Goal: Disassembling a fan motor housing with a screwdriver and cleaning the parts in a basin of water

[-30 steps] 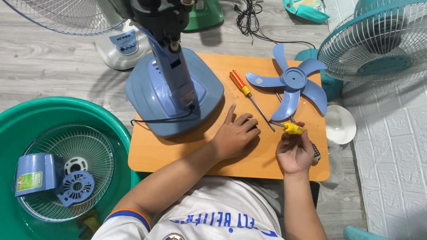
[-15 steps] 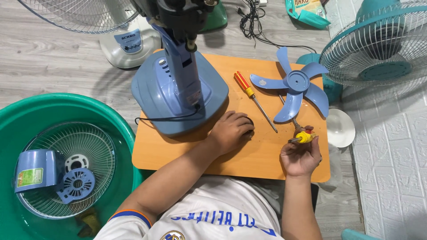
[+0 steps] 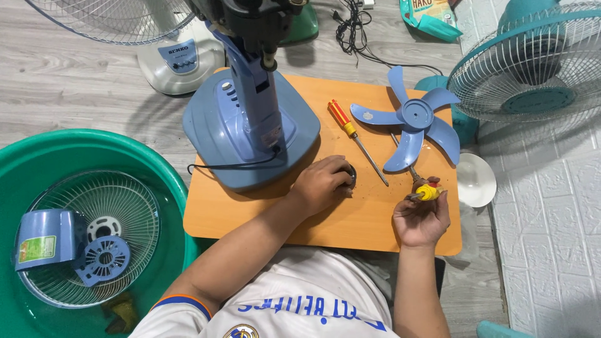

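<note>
1. One orange board (image 3: pixel 250 219) is serving as the landmark; one blue fan stand (image 3: pixel 250 134) is standing on its far left part.
2. Two screwdrivers are in view. One, with a red-and-yellow handle (image 3: pixel 342 117), is lying on the board just right of the fan stand, its long axis running diagonally, tip pointing toward the person and to the right.
3. The second screwdriver (image 3: pixel 426 189), with a yellow and red handle, is sitting at the board's right edge; its shaft is pointing away from the person, toward the blade.
4. The right hand (image 3: pixel 421 219) is pinching that handle between its fingertips.
5. The left hand (image 3: pixel 322 184) is resting palm-down at the board's middle, fingers curled over a small dark round part (image 3: pixel 350 175); whether it is gripping cannot be told.
6. One blue five-blade fan blade (image 3: pixel 413 122) is lying on the board's far right corner.
7. One green basin (image 3: pixel 81 219), left of the board, is holding one wire grille (image 3: pixel 119 206).
</note>
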